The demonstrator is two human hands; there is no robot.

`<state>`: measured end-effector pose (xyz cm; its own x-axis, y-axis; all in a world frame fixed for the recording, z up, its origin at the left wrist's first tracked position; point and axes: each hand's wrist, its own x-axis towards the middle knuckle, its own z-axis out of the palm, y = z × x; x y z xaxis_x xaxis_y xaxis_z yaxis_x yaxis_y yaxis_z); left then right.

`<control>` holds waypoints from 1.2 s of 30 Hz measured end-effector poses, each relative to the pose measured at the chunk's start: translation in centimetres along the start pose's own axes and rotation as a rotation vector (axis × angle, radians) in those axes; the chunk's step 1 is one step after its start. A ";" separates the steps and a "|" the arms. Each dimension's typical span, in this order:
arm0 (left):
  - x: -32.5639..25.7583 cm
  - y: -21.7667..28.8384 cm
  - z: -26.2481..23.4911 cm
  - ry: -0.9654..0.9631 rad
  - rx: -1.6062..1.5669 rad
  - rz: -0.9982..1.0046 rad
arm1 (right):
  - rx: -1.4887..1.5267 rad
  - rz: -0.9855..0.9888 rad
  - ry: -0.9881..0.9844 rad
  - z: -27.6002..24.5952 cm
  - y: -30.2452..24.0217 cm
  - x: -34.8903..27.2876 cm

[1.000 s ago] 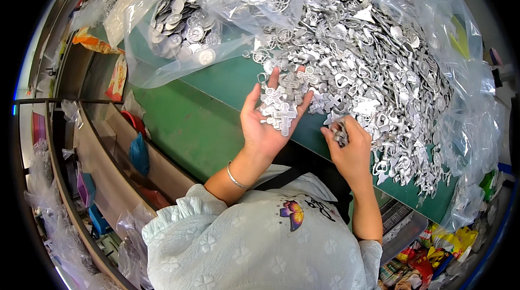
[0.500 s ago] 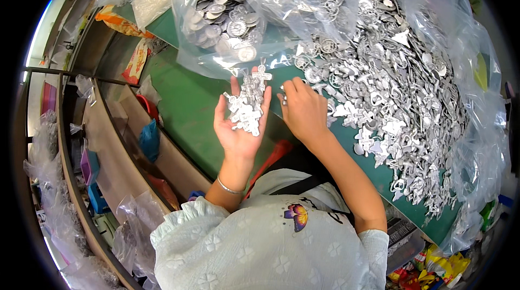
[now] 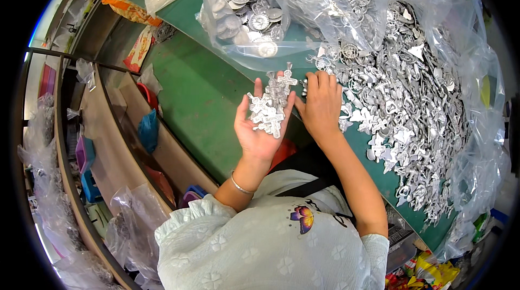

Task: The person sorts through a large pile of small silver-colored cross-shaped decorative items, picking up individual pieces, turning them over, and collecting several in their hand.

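Silver crosses on open left palm (loose grip); right hand flat on pile.

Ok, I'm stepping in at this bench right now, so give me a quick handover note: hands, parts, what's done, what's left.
Left hand: palm up, open, carrying a small stack of silver cross pendants.
Right hand: palm down at the near edge of the loose pile of silver charms on the green table; what its fingers pinch is hidden.
Clear bag of round medals lies beyond the hands.
Done: a handful of crosses gathered.
Left: most of the pile looks unsorted.
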<state>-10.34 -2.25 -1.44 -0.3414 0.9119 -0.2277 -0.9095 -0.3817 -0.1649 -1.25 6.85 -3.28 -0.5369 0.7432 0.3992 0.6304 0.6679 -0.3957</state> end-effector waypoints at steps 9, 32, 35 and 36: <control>-0.6 -0.7 0.1 0.011 0.027 -0.039 | 0.356 0.043 0.182 -4.2 3.4 -1.5; -3.3 -10.8 -0.7 0.062 0.189 -0.702 | 1.337 0.767 0.481 -14.0 6.7 -9.2; -3.4 -11.0 -0.6 0.076 0.255 -0.730 | 1.230 0.719 0.237 -15.3 7.0 -9.9; -3.4 -11.1 -0.6 0.087 0.280 -0.746 | 1.057 0.722 0.149 -15.8 6.4 -9.7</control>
<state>1.08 -1.21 0.63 0.3892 0.8924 -0.2286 -0.9205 0.3864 -0.0585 16.87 3.35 3.36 -0.1511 0.9815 -0.1176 -0.0342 -0.1241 -0.9917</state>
